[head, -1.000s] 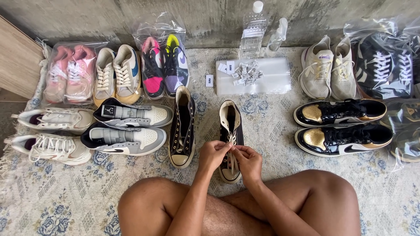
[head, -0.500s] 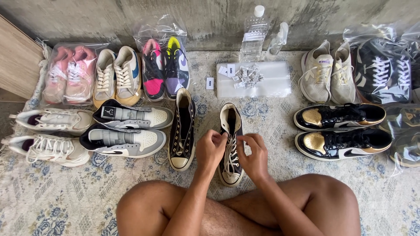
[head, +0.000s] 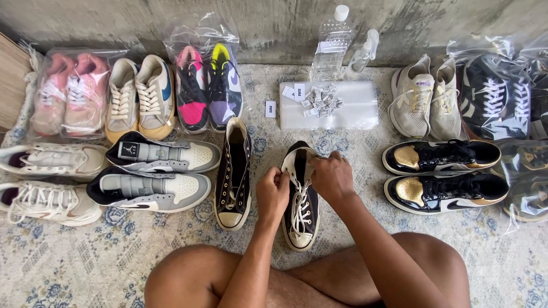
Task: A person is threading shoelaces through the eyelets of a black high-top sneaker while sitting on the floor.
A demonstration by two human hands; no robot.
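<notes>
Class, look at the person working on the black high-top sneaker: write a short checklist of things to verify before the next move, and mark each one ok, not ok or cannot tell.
1. Both hands on the shoe: left hand and right hand touch the black high-top sneaker near its opening. Ok.
2. Sneaker flat on the rug, toe towards the person. Ok.
3. White laces threaded through the lower eyelets. Ok.
4. Laces at the top tied: hidden by the fingers. Cannot tell.
5. Matching sneaker close by, apart from the hands. Ok.
6. Space around the shoe free of other pairs. Ok.
</notes>
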